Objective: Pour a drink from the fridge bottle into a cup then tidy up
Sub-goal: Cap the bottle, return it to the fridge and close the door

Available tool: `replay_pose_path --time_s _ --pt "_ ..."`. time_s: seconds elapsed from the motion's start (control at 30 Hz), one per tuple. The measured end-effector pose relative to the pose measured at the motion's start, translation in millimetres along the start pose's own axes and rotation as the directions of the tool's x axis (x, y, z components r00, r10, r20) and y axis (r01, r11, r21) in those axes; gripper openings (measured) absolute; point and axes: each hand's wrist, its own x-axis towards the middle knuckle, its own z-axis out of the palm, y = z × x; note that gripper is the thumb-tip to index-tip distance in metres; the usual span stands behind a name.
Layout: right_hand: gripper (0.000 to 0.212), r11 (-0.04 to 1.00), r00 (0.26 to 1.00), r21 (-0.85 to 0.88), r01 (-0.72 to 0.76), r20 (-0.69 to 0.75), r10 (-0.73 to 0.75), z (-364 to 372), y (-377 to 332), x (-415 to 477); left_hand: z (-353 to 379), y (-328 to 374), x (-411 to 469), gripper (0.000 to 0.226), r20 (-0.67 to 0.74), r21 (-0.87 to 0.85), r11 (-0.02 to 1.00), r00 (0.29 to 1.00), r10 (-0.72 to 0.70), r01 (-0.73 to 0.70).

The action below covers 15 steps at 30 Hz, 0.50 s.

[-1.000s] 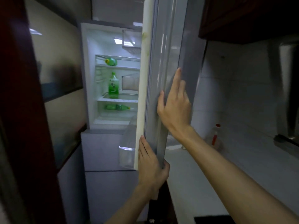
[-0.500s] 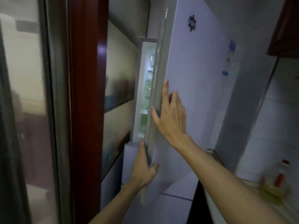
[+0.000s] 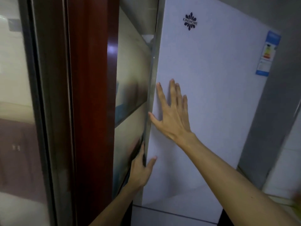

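The fridge door (image 3: pixel 211 95), wide open a second ago, is now swinging almost closed across the centre of the frame. The right hand (image 3: pixel 172 118) is pressing flat on its front, fingers spread. The left hand (image 3: pixel 140 170), lower centre, is gripping its edge. The bottle is presumably sitting inside, hidden, so the tidying seems to be finishing.

Dim, bluish light in here; the white fridge door (image 3: pixel 211 95) is the brightest surface. Glare streaks the red frame (image 3: pixel 92 95) at left. Motion blur smears the edges, near right corner worst
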Motion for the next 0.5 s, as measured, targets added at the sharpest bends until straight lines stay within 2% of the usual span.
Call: replay_pose_path --time_s 0.17,0.3,0.5 --pt "0.087 0.996 0.996 -0.044 0.078 0.050 -0.076 47.9 21.8 24.9 16.0 -17.9 38.1 0.086 -0.202 -0.051 0.996 0.976 -0.076 0.067" --pt "0.085 0.988 0.991 -0.083 0.134 0.030 -0.132 87.8 40.8 45.4 30.3 -21.7 70.0 0.052 -0.243 -0.129 0.988 0.963 -0.115 0.085" --pt "0.073 0.981 0.989 -0.149 0.122 -0.062 -0.132 145.4 56.3 76.1 34.5 -32.1 122.5 0.044 -0.273 -0.131 0.976 0.941 -0.203 0.172"
